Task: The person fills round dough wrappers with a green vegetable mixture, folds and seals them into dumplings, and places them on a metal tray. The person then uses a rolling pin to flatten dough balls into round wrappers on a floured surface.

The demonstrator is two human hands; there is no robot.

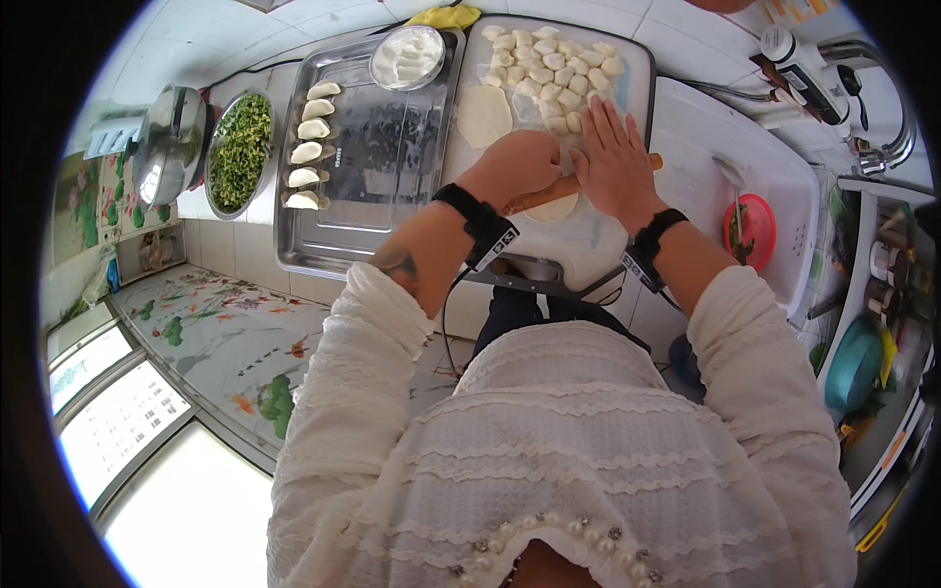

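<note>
A wooden rolling pin [548,193] lies slantwise across a thin round dough wrapper [554,212] on the white cutting board [581,250]. My right hand [612,158] rests flat over the pin's right part, fingers straight and thumb apart. Just beyond the pin, my left hand [518,165] is curled with its knuckles up; its fingertips are hidden, so whether it pinches the dough cannot be seen. To its upper left lies a larger rolled wrapper [484,116]. Many small dough pieces [548,65] are grouped at the board's far end.
Left of the board, a metal tray [382,246] carries a row of folded dumplings [306,153] and a bowl of flour [407,57]. Farther left stands a bowl of chopped green filling [240,154]. A white sink [691,117] with a red bowl [764,231] is at right.
</note>
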